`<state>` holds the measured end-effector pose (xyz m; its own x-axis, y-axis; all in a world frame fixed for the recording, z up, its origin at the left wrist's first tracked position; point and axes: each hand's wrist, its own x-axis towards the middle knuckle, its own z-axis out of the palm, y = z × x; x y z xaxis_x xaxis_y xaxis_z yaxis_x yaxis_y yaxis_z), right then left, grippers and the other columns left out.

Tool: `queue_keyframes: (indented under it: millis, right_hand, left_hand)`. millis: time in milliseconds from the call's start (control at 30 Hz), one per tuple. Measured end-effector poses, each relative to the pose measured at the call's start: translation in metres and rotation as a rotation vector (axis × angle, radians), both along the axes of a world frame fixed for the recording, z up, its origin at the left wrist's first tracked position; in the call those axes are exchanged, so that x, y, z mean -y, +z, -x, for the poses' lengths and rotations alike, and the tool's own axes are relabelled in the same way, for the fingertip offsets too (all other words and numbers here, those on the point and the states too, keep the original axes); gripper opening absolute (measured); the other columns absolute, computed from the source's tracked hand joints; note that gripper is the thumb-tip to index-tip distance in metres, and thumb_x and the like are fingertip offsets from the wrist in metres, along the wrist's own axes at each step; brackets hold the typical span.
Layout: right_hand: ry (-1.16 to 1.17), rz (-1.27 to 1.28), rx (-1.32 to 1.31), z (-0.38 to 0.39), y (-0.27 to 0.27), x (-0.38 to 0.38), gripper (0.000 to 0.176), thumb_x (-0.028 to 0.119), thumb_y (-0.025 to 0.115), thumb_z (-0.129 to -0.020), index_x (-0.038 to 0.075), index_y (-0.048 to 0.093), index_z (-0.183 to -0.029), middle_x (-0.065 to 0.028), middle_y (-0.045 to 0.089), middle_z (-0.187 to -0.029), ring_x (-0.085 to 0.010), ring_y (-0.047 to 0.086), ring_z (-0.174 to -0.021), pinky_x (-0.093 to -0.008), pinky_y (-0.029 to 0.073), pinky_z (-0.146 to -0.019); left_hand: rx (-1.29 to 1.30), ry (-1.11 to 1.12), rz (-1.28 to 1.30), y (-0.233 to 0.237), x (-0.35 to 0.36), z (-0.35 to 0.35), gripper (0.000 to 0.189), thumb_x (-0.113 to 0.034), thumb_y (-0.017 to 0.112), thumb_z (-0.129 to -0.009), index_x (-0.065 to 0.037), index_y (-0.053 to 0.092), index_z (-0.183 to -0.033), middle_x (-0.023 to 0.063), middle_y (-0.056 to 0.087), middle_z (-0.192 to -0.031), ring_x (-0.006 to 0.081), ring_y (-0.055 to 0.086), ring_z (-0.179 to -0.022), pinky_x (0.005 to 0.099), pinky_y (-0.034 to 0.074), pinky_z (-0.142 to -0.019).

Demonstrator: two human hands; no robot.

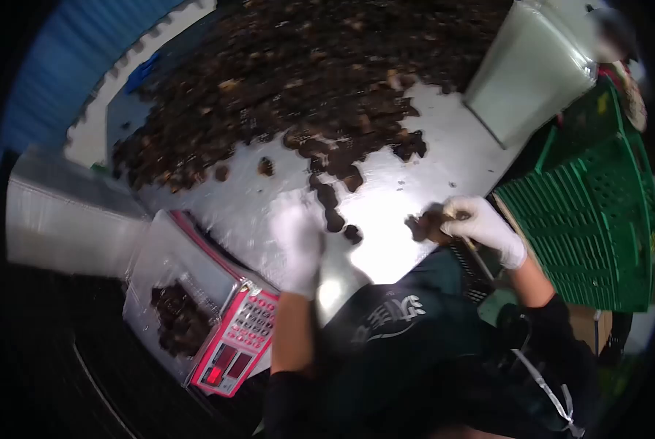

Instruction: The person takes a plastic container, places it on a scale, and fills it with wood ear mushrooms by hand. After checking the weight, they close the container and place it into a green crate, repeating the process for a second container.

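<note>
My right hand (483, 228), in a white glove, is closed on a small bunch of dark brown mushroom-like pieces (431, 225) over the bright metal tabletop (258, 194). My left hand (298, 238), also gloved in white, is smeared by motion above the table's near side; its fingers cannot be made out. Close to it, a short line of the same dark pieces (330, 201) runs down from a large brown heap (291, 80) at the back. Left of that hand, a red-and-white scale (236, 340) carries more dark pieces (181, 318) on its plastic-covered pan.
Stacked green plastic crates (576, 227) stand at the right. A pale plastic-wrapped block (529, 73) sits at the table's right edge, and a similar wrapped container (75, 212) is at the left. A blue corrugated surface (71, 66) rises at the upper left.
</note>
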<state>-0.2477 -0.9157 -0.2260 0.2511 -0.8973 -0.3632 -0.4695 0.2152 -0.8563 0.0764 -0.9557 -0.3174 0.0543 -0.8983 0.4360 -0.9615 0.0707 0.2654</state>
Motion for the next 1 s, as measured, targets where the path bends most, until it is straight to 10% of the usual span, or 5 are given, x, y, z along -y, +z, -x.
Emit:
queue_keyframes:
  millis: [233,400,700,833,1000]
  right_hand:
    - [-0.289,-0.182,0.791,-0.004,-0.052,0.035,0.010,-0.002,0.062,-0.084,0.002,0.062,-0.092,-0.0024,0.063,-0.083,-0.0126,0.059,-0.073,-0.0266,0.050,-0.071]
    - [-0.269,-0.266,1.121,0.008,-0.048,0.047,0.028,-0.002,0.053,-0.087,-0.003,0.056,-0.115,-0.0150,0.063,-0.108,-0.0211,0.067,-0.086,-0.0337,0.060,-0.077]
    - [-0.294,-0.550,1.380,-0.017,-0.050,0.044,0.040,0.037,0.050,-0.098,0.003,0.058,-0.117,-0.0205,0.061,-0.117,-0.0286,0.063,-0.092,-0.0342,0.056,-0.070]
    - [-0.064,-0.279,0.724,-0.073,-0.060,0.065,0.019,0.021,0.068,-0.090,0.009,0.057,-0.081,-0.0077,0.062,-0.092,-0.0131,0.060,-0.077,-0.0244,0.051,-0.063]
    - [0.132,0.528,-0.155,-0.159,-0.051,0.076,0.036,0.014,0.067,-0.083,0.001,0.064,-0.116,-0.0151,0.065,-0.094,-0.0300,0.065,-0.086,-0.0363,0.052,-0.080]
  left_hand:
    - [-0.856,-0.040,-0.163,0.052,-0.034,0.028,0.011,-0.007,0.061,-0.081,-0.002,0.060,-0.091,0.0132,0.059,-0.089,0.0286,0.059,-0.086,0.0389,0.047,-0.074]
    - [-0.655,-0.982,-0.304,0.057,-0.084,0.105,0.035,-0.012,0.074,-0.080,0.001,0.063,-0.110,0.0159,0.066,-0.103,0.0319,0.063,-0.097,0.0392,0.050,-0.085]
    - [-0.010,-0.026,-0.037,0.016,-0.052,0.011,0.027,-0.007,0.060,-0.078,-0.002,0.058,-0.104,0.0170,0.056,-0.107,0.0349,0.056,-0.096,0.0432,0.049,-0.078]
    - [-0.054,0.056,-0.206,0.002,-0.044,-0.004,0.018,-0.005,0.060,-0.078,-0.003,0.059,-0.096,0.0158,0.056,-0.099,0.0341,0.056,-0.093,0.0421,0.049,-0.074]
    - [-0.586,-0.093,-0.090,0.018,-0.047,0.014,0.011,-0.005,0.063,-0.081,-0.003,0.059,-0.091,0.0146,0.055,-0.087,0.0324,0.058,-0.078,0.0402,0.047,-0.069]
